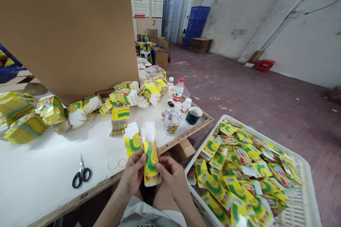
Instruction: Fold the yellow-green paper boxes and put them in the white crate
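Between my two hands, just off the table's front edge, is a small yellow and green carton (151,163) with a white flap standing up at its top. My left hand (135,170) pinches its left side. My right hand (170,172) grips the right side, thumb on the front face. Behind my left hand another printed carton (132,142) lies on the table, its white end pointing away. A stack of flat cartons (119,118) stands a little farther back.
Scissors (81,174) and rubber bands lie on the white table (53,170). Along its back are bundled cartons (53,111) and a large cardboard sheet (71,42). A jar (172,122), mug (194,115) and bottle (178,90) stand right. A white basket (310,184) holds many cartons.
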Demonstrator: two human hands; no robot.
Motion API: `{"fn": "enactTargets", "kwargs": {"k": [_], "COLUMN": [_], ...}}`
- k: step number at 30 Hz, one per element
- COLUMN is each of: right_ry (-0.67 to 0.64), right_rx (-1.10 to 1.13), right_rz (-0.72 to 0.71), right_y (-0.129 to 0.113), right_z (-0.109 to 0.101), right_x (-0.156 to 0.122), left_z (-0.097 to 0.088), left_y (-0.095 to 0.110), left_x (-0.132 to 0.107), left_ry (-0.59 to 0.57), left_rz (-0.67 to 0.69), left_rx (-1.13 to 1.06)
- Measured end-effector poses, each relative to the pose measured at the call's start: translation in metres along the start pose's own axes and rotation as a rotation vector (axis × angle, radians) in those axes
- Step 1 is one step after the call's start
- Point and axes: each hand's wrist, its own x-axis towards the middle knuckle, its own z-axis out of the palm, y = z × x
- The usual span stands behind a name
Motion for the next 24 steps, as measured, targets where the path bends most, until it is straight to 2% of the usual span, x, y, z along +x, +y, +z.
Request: {"fn": "enactTargets", "kwargs": {"k": [3, 7, 10, 12, 14, 18, 21, 24], "right_ry": [0.016, 0.118, 0.109, 0.072, 0.026, -0.113, -0.168, -0.131], "right_rx": [-0.061, -0.18, -0.252, -0.234, -0.154, -0.056, -0.135, -0.228], "right_rz": [-0.006, -0.056, -0.091, -0.121, -0.166, -0.179, -0.147, -0.182], "right_y": [0.002, 0.006, 0.003, -0.002, -0.012, -0.029, -0.033, -0.031], "right_z": [0.004, 0.007, 0.002, -0.004, -0.01, -0.023, -0.029, -0.03], "right_x": [-0.003, -0.006, -0.006, -0.004, -0.002, 0.002, 0.003, 0.002], "left_z": [-0.002, -0.002, 0.0, 0.001, 0.003, 0.006, 0.009, 0.011], "left_y": [-0.004, -0.01, -0.01, -0.007, -0.003, 0.005, 0.005, 0.003], "left_x": [0.003, 0.005, 0.002, -0.003, -0.007, -0.013, -0.016, -0.019], "left_ry": [0.085, 0.093, 0.088, 0.034, -0.067, -0.267, -0.326, -0.341], "left_rz": [0.07, 0.158, 0.196, 0.211, 0.187, 0.064, -0.012, -0.044], "left_rx": [0.076, 0.297, 0.39, 0.424, 0.477, 0.455, 0.371, 0.316]}}
